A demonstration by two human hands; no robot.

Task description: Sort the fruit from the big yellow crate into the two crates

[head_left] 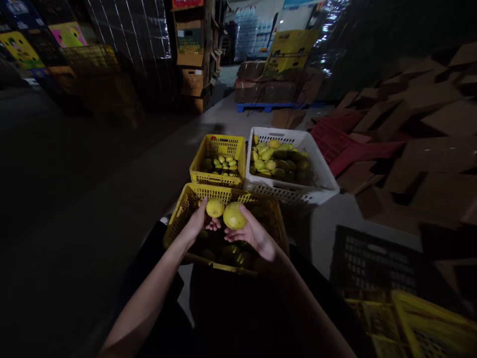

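Above the near yellow crate (172, 228), my left hand (201, 219) grips a small yellow mango (215, 208), seen end-on. Beside it, my right hand (250, 229) has its fingers around a larger yellow-green mango (234, 216). The two fruits are side by side, almost touching. Below my hands, more mangoes (231, 251) lie in the near crate, mostly in shadow. Behind it stands a smaller yellow crate (198, 166) with several green-yellow mangoes (227, 163) inside. To its right, a white crate (323, 176) holds larger green and yellow mangoes (268, 155).
Flattened cardboard boxes (439, 129) pile up on the right around a red crate (337, 139). A dark crate (376, 258) and yellow crates (428, 318) are at lower right. Stacked cartons (192, 49) and a blue pallet (268, 107) stand farther back on the dim floor.
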